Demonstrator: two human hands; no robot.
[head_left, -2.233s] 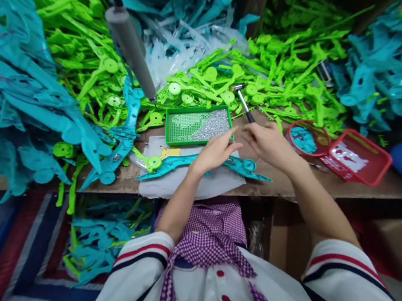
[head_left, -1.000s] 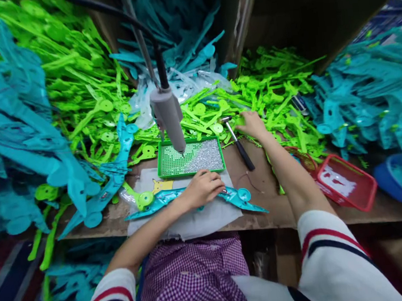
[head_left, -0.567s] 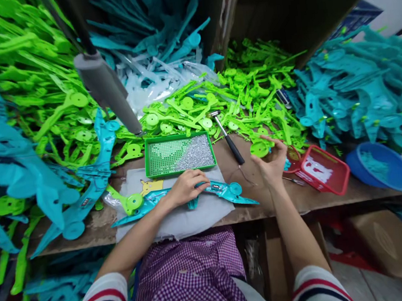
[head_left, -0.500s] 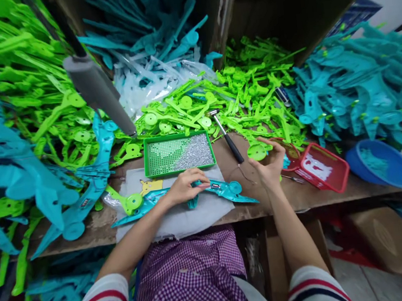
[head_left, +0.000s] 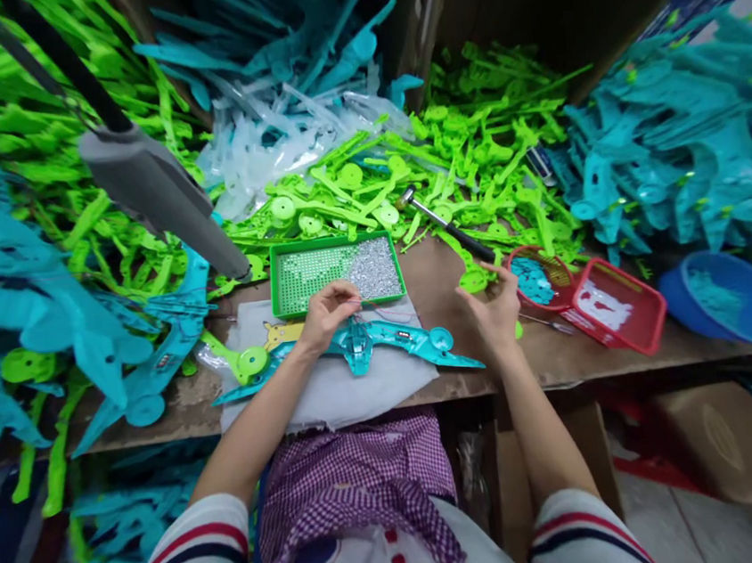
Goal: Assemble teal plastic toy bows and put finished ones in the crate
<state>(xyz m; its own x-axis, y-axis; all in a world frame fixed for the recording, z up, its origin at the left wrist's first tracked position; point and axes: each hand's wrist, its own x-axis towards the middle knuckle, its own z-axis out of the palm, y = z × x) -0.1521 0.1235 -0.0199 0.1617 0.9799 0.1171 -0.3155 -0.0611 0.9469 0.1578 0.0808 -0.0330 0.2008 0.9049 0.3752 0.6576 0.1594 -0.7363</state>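
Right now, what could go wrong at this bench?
The left hand seems to pinch a thin wire at the teal bow-shaped shell; a tug could strain it.
The green tray of small silver pieces sits just beyond that hand; a bump might spill them.
The right hand holds a lime-green part close by the hammer and might knock it.

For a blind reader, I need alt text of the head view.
A person's left hand, pinched closed, is over a curved turquoise part on pale cloth; the right hand holds a green part. Beyond lie a tray of metal pieces and a hammer.
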